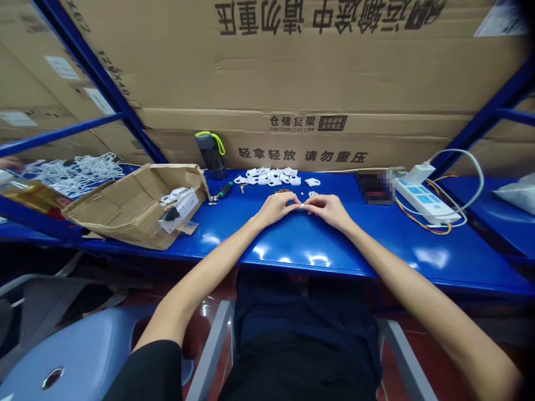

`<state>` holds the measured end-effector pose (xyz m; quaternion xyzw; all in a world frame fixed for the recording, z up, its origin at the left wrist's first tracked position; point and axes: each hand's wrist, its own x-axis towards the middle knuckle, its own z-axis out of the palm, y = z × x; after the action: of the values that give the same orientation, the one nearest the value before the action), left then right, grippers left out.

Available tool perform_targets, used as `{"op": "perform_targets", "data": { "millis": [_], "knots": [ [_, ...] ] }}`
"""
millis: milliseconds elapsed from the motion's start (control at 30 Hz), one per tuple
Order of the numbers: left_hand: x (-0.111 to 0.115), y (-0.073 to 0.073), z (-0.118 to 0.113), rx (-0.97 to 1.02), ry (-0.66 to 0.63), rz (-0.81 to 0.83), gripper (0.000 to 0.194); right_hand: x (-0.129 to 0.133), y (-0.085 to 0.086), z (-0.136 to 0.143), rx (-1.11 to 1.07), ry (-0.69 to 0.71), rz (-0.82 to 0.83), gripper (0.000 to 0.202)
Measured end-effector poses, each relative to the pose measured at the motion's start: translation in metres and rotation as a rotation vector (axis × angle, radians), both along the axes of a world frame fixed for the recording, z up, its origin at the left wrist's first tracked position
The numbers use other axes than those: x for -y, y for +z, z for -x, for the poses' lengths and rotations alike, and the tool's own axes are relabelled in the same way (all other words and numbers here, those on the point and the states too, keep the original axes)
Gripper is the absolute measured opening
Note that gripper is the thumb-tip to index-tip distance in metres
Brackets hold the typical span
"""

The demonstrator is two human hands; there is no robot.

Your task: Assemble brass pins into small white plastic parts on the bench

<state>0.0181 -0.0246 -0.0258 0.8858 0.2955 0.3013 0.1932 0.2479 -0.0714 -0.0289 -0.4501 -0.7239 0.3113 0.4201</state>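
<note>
My left hand (277, 208) and my right hand (328, 209) meet over the blue table (292, 245), fingertips pinched together. Between them is a small white piece (302, 205), too small to make out its kind; both hands seem to grip it. Just behind the left fingers lies a heap of small brown-gold parts (284, 191), partly covered by the hand. A little pile of tiny white parts (312, 194) sits behind my right fingers. Farther back, several white plastic pieces with ring-shaped ends (267, 176) lie in a loose group.
Left stands an open cardboard box (125, 223) with a few items inside. Near it are a green-handled screwdriver (226, 190) and a dark bottle (211, 156). On the right are a power strip (430, 200) with cables and a dark, blurred-out object (376, 186). Cardboard (292, 78) walls the back.
</note>
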Motion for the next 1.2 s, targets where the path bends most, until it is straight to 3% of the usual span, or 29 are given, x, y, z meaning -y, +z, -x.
{"op": "perform_targets", "data": {
  "millis": [400, 533, 700, 900, 1200],
  "knots": [
    [-0.007, 0.003, 0.008, -0.054, -0.075, -0.046, 0.029, -0.001, 0.004, -0.003, 0.143, -0.040, -0.079, 0.029],
    [-0.013, 0.007, 0.015, -0.060, 0.042, -0.037, 0.036, 0.003, 0.004, 0.000, 0.205, -0.001, -0.100, 0.029],
    [-0.018, 0.008, 0.023, -0.045, 0.194, -0.041, 0.043, 0.013, 0.003, 0.008, 0.338, 0.146, -0.190, 0.028],
    [-0.020, 0.005, 0.026, -0.073, 0.235, -0.082, 0.048, 0.019, 0.001, 0.015, 0.387, 0.233, -0.213, 0.023],
    [-0.031, 0.006, 0.032, -0.119, 0.282, -0.082, 0.039, 0.023, 0.002, 0.019, 0.429, 0.239, -0.244, 0.021]
  ]
}}
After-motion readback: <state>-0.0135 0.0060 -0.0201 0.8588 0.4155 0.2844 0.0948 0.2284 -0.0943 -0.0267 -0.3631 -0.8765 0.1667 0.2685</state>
